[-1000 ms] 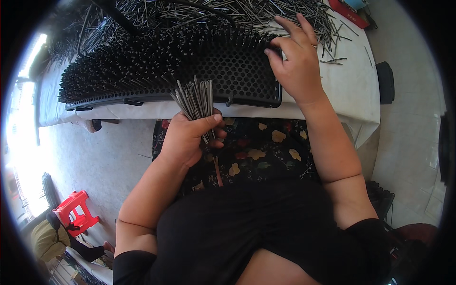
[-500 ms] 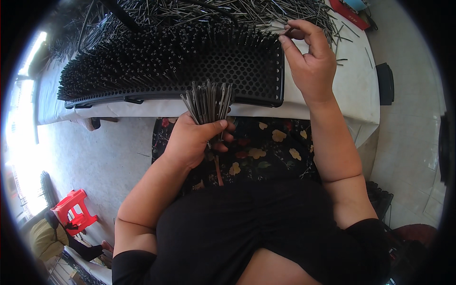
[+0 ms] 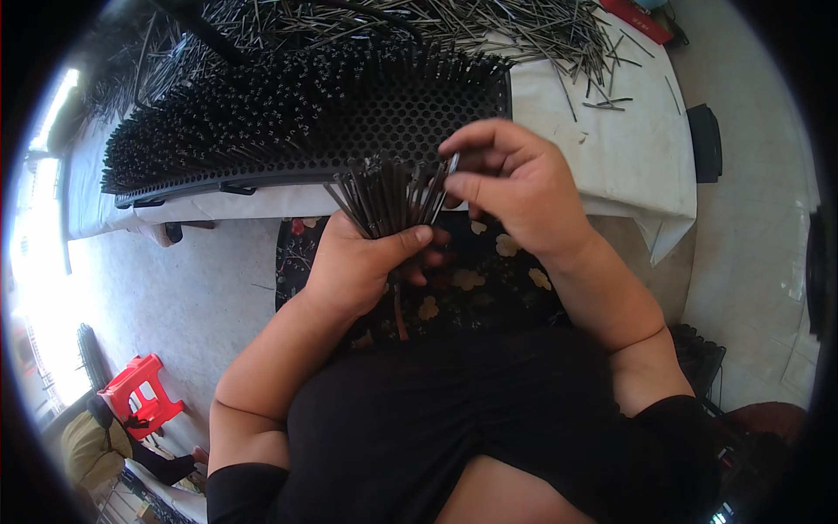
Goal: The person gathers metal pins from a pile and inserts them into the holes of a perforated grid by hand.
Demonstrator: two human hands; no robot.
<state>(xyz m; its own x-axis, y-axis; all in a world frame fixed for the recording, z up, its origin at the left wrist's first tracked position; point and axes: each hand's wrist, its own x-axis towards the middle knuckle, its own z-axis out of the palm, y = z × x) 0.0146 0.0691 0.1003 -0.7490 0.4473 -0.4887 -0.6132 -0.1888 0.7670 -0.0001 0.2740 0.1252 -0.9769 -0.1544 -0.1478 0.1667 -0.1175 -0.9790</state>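
My left hand is closed around a bundle of thin dark sticks whose upper ends fan out. Thumb and forefinger of my right hand pinch one stick at the bundle's right side; its lower end reaches toward the bundle. Just beyond both hands lies a long black perforated tray with honeycomb-like holes. Upright dark sticks stand packed in its left part and along its far edge. Bare holes show in the middle and right part.
Loose sticks lie heaped on the white-covered table behind the tray, several scattered at the right. A red box sits at the far right corner. On the floor at left are a red stool and a person.
My right hand has come from the tray's far right corner leftward and nearer, to the bundle. The left hand still grips the bundle in nearly the same place.
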